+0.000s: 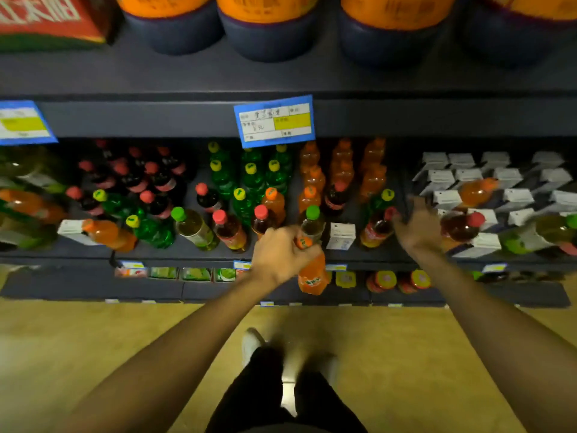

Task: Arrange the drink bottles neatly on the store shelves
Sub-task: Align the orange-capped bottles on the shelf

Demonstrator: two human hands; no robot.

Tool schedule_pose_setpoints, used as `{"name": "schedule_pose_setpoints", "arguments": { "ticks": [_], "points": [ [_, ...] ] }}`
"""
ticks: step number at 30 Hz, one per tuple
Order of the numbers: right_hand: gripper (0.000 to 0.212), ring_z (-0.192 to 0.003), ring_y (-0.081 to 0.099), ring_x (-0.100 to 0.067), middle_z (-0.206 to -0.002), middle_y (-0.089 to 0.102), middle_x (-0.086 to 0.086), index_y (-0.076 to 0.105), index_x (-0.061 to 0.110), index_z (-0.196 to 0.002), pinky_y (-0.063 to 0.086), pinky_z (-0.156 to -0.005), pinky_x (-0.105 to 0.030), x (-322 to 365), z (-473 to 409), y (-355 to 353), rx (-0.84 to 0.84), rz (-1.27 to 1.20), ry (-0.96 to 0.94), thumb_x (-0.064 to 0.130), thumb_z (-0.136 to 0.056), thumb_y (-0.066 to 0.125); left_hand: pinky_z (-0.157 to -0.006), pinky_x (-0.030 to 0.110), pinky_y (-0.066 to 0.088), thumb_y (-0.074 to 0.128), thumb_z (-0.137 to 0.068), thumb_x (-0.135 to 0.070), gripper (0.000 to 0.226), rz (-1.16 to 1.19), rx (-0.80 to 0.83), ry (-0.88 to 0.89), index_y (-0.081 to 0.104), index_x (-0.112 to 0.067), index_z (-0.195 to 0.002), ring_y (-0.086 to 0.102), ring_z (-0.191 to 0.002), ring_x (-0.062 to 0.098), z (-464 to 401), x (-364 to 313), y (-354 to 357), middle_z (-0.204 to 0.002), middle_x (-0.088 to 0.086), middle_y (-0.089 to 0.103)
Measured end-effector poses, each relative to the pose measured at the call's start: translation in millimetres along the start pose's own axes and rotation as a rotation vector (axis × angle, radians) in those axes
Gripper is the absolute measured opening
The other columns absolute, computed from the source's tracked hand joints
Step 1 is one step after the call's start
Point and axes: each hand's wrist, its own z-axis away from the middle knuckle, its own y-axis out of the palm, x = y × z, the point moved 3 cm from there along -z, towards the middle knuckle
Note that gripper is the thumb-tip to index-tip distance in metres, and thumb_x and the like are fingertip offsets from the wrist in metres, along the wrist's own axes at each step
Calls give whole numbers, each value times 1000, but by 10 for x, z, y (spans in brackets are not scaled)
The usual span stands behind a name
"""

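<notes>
My left hand (282, 253) grips an orange soda bottle (312, 273) by its neck, held just in front of the dark shelf's front edge (187, 256). My right hand (416, 228) reaches onto the shelf with fingers spread, beside a red-capped bottle (377, 228) that leans there; it is blurred and holds nothing that I can see. On the shelf stand mixed bottles: dark cola with red caps (156, 179), green bottles with yellow caps (249, 179), orange bottles (342, 164). An orange bottle (106, 234) lies on its side at the left front.
White cartons (487, 173) fill the shelf's right side, with an orange bottle (476, 190) and a red-capped bottle (462, 226) lying on them. Large orange-labelled jugs (268, 26) stand on the shelf above. A blue price tag (274, 120) hangs from its edge. Below is a wooden floor (93, 339).
</notes>
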Motion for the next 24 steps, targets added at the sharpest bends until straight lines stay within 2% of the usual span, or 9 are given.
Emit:
{"name": "schedule_pose_setpoints", "arguments": {
  "ticks": [2, 4, 7, 11, 15, 17, 19, 22, 24],
  "points": [
    [52, -118, 47, -45, -137, 40, -25, 40, 17, -139, 45, -91, -47, 20, -149, 53, 97, 91, -64, 32, -92, 57, -56, 30, 33, 69, -73, -43, 40, 9, -31, -18, 39, -27, -53, 60, -71, 32, 5, -31, 4, -50, -9, 41],
    [52, -121, 47, -44, -136, 43, -24, 41, 21, -138, 47, -91, -47, 7, -278, 139, 194, 214, -99, 38, -91, 56, -55, 29, 33, 68, -71, -46, 40, 20, -56, -40, 38, -26, -54, 59, -69, 32, 7, -20, 9, -50, -9, 41],
    [34, -106, 57, -40, -113, 61, -22, 55, 16, -113, 52, -82, -43, -2, -341, 217, 277, 305, -153, 42, -92, 55, -54, 28, 34, 68, -72, -47, 40, 13, -86, -79, 38, -25, -55, 57, -63, 27, 1, -24, 25, -49, -8, 43],
    [30, -96, 60, -40, -99, 64, -21, 54, 11, -102, 52, -76, -42, -47, -302, 211, 277, 320, -235, 40, -94, 53, -55, 28, 38, 68, -73, -45, 37, 19, -107, -106, 41, -24, -58, 55, -60, 23, -8, -62, 106, -49, -8, 46],
    [31, -97, 59, -41, -102, 62, -24, 53, 9, -109, 45, -73, -38, -188, -161, 126, 270, 342, -332, 35, -92, 56, -54, 29, 42, 67, -74, -48, 37, 59, -137, -118, 44, -23, -60, 53, -57, 19, -5, -170, 217, -51, -7, 49],
    [34, -98, 56, -41, -106, 58, -23, 55, 9, -112, 45, -76, -39, -272, -77, 43, 215, 364, -415, 33, -89, 60, -53, 27, 41, 68, -76, -46, 36, 79, -126, -116, 44, -22, -60, 49, -52, 13, -31, -265, 289, -50, -8, 49],
    [38, -97, 55, -42, -104, 57, -22, 58, 9, -112, 45, -77, -41, -364, -17, -32, 178, 417, -491, 32, -84, 65, -54, 30, 45, 68, -76, -46, 35, 86, -103, -116, 46, -22, -62, 51, -52, 14, -85, -377, 374, -51, -6, 51],
    [38, -79, 58, -42, -85, 58, -23, 64, 6, -102, 50, -66, -42, -501, 60, -130, 161, 463, -589, 29, -73, 73, -60, 34, 51, 66, -74, -47, 32, 79, -55, -93, 50, -21, -66, 58, -62, 22, -215, -559, 552, -57, -2, 56],
    [36, -67, 58, -40, -75, 56, -20, 66, 6, -94, 50, -59, -40, -608, 130, -196, 122, 485, -629, 35, -72, 61, -61, 32, 50, 66, -76, -48, 32, 77, -3, -89, 52, -21, -68, 60, -67, 22, -313, -678, 704, -61, -1, 57]
  ]
}}
